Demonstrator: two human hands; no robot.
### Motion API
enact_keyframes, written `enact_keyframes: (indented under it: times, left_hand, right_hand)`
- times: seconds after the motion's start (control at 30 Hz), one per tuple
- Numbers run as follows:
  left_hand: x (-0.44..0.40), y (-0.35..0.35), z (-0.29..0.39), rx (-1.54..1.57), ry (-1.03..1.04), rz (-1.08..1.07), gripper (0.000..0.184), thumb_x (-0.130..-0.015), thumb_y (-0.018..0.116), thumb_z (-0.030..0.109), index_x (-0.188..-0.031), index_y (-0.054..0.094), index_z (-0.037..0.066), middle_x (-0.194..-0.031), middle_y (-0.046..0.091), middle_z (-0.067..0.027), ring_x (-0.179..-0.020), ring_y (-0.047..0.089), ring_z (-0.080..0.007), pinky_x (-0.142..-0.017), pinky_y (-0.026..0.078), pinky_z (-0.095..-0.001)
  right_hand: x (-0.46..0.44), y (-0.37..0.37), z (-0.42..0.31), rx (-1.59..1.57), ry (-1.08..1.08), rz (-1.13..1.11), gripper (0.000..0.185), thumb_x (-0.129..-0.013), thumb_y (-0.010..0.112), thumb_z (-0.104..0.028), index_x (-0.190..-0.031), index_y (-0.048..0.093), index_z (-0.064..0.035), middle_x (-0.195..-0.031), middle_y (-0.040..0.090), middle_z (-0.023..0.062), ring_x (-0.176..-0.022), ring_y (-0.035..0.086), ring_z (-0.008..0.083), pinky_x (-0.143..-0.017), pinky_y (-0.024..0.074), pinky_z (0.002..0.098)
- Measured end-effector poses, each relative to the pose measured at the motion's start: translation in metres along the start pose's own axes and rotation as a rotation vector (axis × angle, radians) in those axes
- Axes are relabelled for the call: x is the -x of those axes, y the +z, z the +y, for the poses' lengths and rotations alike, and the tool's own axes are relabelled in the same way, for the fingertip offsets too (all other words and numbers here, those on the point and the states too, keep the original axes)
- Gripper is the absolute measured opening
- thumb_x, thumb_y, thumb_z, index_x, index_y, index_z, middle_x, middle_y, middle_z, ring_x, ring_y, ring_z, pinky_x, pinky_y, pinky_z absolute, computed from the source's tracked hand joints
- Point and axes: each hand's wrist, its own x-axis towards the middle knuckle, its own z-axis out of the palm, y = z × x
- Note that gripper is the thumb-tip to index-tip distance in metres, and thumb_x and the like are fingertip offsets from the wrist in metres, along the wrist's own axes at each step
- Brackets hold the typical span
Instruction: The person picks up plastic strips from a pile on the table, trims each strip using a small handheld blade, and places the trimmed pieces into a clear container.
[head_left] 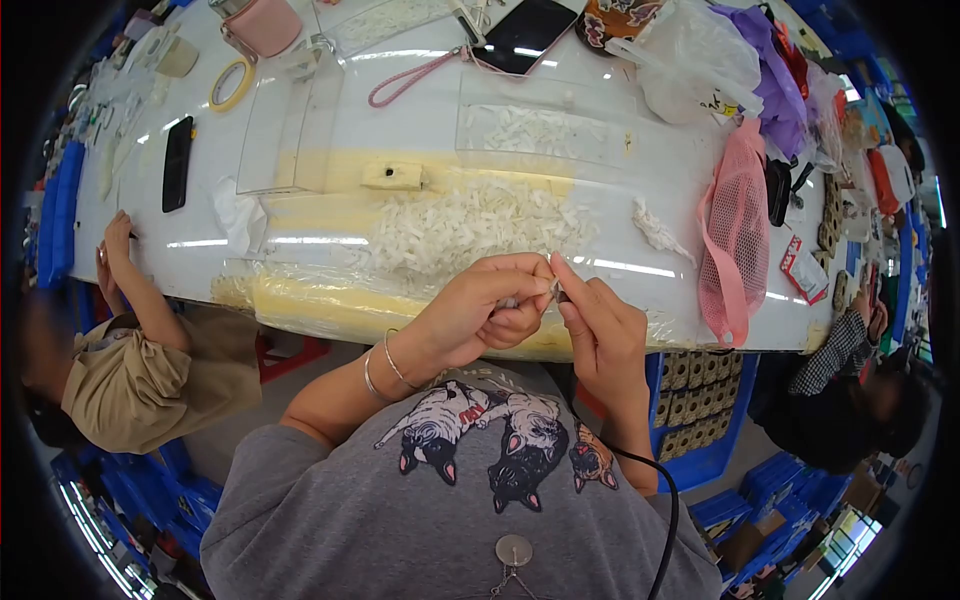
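My left hand (497, 312), with bangles at the wrist, is closed in a pinch just in front of the table edge. My right hand (608, 325) meets it, its thumb and forefinger closed around the same spot. Between the fingertips of both shows a small whitish-grey piece (556, 291), too small and covered to name. Beyond my hands a loose heap of small, thin, translucent white pieces (470, 228) lies on the table. Behind the heap sits a pale yellow block (392, 176) with a dark hole in it.
Clear plastic trays (600, 140) stand beyond the heap. A black phone (177, 165), tape roll (232, 84) and crumpled tissue (240, 215) lie left; a pink mesh bag (738, 230) lies right. Co-workers sit on both sides. A blue crate (700, 465) stands below the table at right.
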Motion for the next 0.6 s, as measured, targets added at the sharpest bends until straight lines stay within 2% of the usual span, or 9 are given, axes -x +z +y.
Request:
enact_keyframes:
  times: [0.17, 0.37, 0.6]
  left_hand:
    - [0.0016, 0.0016, -0.0006, -0.004, -0.018, -0.002, 0.017, -0.102, 0.047, 0.013, -0.087, 0.051, 0.005, -0.057, 0.033, 0.0062, -0.045, 0.024, -0.0029, -0.040, 0.016, -0.0224]
    - [0.0028, 0.0054, 0.0003, -0.005, -0.009, 0.024, 0.018, -0.102, 0.048, 0.014, -0.086, 0.051, 0.005, -0.057, 0.033, 0.0066, -0.045, 0.024, -0.0025, -0.040, 0.016, -0.0224]
    - [0.0040, 0.0067, -0.0005, -0.049, 0.007, 0.038, 0.018, -0.102, 0.049, 0.015, -0.086, 0.050, 0.007, -0.057, 0.033, 0.0072, -0.046, 0.023, -0.0020, -0.041, 0.015, -0.0227]
  right_hand:
    - [0.0009, -0.0040, 0.0029, 0.052, -0.024, -0.013, 0.049, -0.089, 0.068, -0.002, -0.137, 0.064, -0.0090, -0.071, 0.052, 0.0076, -0.054, 0.051, 0.0229, -0.051, 0.0413, 0.0343]
    - [0.0001, -0.0021, -0.0018, -0.067, 0.011, -0.003, 0.046, -0.089, 0.068, -0.002, -0.134, 0.066, -0.0091, -0.071, 0.051, 0.0079, -0.054, 0.052, 0.0230, -0.050, 0.0409, 0.0342]
    - [0.0010, -0.0051, -0.0026, -0.005, 0.012, -0.024, 0.047, -0.089, 0.067, -0.002, -0.136, 0.065, -0.0089, -0.071, 0.052, 0.0080, -0.055, 0.052, 0.0234, -0.051, 0.0415, 0.0344]
